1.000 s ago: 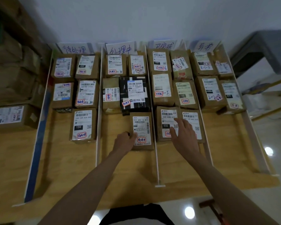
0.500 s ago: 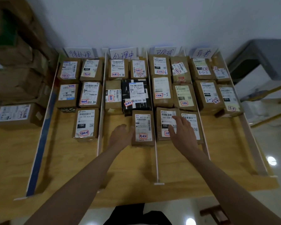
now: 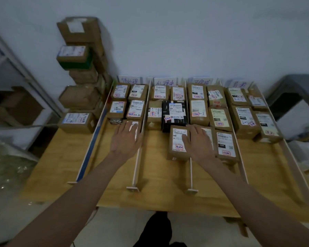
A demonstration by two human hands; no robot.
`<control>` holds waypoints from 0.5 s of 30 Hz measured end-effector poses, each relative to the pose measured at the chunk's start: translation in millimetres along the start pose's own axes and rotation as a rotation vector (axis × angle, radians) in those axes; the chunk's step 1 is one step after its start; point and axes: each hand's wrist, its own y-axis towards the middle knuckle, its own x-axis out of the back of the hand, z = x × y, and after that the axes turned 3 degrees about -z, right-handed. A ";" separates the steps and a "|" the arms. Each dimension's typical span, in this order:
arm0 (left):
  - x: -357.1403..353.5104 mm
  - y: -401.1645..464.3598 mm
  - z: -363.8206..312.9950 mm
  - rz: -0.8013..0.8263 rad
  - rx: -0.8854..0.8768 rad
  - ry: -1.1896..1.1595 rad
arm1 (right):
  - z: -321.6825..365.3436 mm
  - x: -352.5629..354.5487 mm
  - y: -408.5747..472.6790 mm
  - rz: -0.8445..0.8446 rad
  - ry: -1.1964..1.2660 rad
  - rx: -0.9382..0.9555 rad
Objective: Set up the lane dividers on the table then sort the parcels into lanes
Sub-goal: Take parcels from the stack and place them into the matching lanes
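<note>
1. Table [image 3: 164,177]: pale wood, visible grain, smooth matt top.
2. Lane dividers [image 3: 139,161]: thin light boards, painted or plain wood (cannot tell which), matt; the far-left one [image 3: 89,150] carries a blue face.
3. Parcels [image 3: 219,120]: brown corrugated cardboard, matt, with white paper shipping labels [image 3: 226,143] and red-inked stickers.
4. Black parcel [image 3: 175,114]: dark printed card, slightly glossier than its neighbours.
5. Lane signs [image 3: 165,82]: white paper, handwritten in ink.
6. Stacked boxes [image 3: 82,68], far left: brown cardboard, some creased; one with a green band.
7. Wall [image 3: 185,36]: smooth, matt, pale paint.
</note>
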 end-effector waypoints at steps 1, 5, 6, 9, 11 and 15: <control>7.2 -9.6 8.3 -0.006 0.009 0.013 | 9.4 -1.4 -4.8 0.006 0.015 0.016; 32.6 -46.2 41.0 -0.062 0.057 0.048 | 46.6 -6.3 -18.9 0.007 0.037 0.101; 37.6 -53.1 50.1 -0.059 0.082 0.064 | 56.1 -6.8 -20.4 0.009 0.045 0.116; 53.3 -69.2 75.3 -0.050 0.158 0.088 | 84.0 -9.3 -21.0 0.026 0.049 0.175; 64.4 -77.4 91.4 -0.064 0.191 0.091 | 103.2 -11.7 -19.0 0.016 0.045 0.208; 85.8 -86.7 125.0 -0.106 0.222 0.095 | 142.6 -18.0 -11.6 -0.004 0.045 0.283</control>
